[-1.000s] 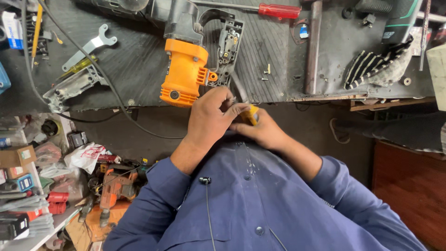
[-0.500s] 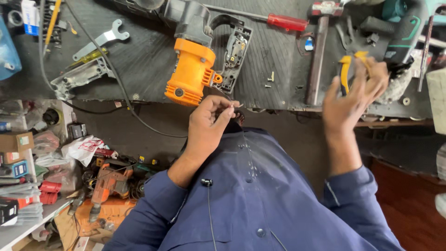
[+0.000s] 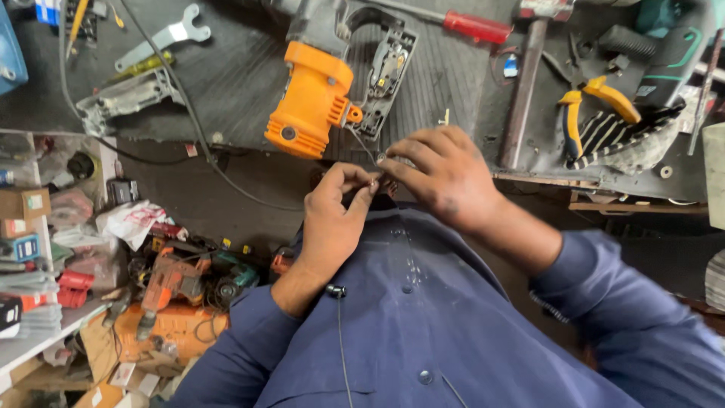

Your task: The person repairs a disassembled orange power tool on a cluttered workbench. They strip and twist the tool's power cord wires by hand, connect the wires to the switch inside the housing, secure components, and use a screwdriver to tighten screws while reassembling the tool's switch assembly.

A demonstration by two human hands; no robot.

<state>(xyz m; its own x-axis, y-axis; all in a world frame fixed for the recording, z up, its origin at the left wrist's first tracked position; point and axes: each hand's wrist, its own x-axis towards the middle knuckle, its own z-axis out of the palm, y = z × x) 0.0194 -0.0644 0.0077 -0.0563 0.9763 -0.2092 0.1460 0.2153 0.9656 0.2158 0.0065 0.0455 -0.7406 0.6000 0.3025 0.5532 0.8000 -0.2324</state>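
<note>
At the far left, around 10 o'clock, a grey metal bracket (image 3: 124, 97) lies on the dark bench mat (image 3: 234, 75), with a flat silver wrench (image 3: 165, 39) just above it and a black cable (image 3: 181, 113) running past both. Toward 12 o'clock sits the orange power tool (image 3: 313, 98), its black handle shell (image 3: 387, 72) opened beside it. A thin wire (image 3: 362, 145) runs down from the tool to the 2 hands near the centre. The left hand (image 3: 332, 223) has thumb and forefinger pinched shut on the wire's end, just below the bench edge. The right hand (image 3: 442, 174) meets it fingertip to fingertip, its fingers curled close on the same small piece; what exactly it grips is too small to tell. At 1 o'clock lie a red-handled screwdriver (image 3: 477, 26) and a hammer (image 3: 529, 83). At 2 o'clock, yellow-handled pliers (image 3: 593, 102) rest well apart from both hands.
</note>
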